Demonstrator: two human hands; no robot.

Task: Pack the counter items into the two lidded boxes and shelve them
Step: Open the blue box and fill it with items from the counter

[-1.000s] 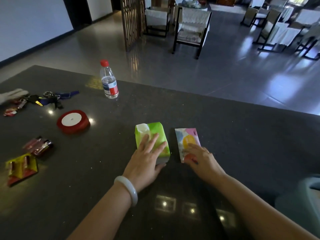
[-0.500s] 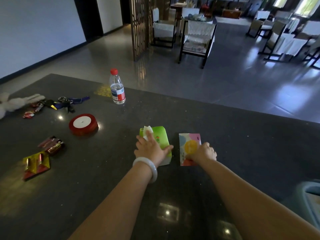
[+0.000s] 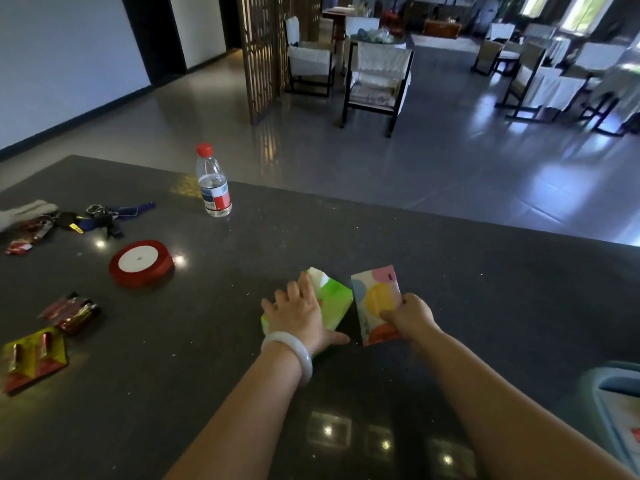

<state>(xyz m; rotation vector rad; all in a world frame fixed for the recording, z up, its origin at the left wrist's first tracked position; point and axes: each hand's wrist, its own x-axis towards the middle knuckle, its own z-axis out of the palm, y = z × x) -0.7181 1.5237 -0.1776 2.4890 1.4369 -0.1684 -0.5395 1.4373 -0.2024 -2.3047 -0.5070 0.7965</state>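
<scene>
Now both hands are busy at the near middle of the counter (image 3: 450, 306). The left hand (image 3: 298, 315) lies over the green tissue pack (image 3: 334, 301), fingers spread along its far left side and the thumb at the near edge, so it grips the pack from above. The right hand (image 3: 410, 317) pinches the pastel tissue pack (image 3: 375, 299) at its near right part, and this pack seems tilted up from the surface. The two packs are just beside each other, their long axes pointing away from the person and a little to the left. A pale blue box (image 3: 620, 393) shows only at the lower right corner, so it lies to the right of both packs and nearer to the right hand; I judge the pastel pack should travel there first. The bottle (image 3: 213, 185), ribbon roll (image 3: 140, 263), keys (image 3: 100, 220) and snack packets (image 3: 34, 355) wait well apart on the left.
</scene>
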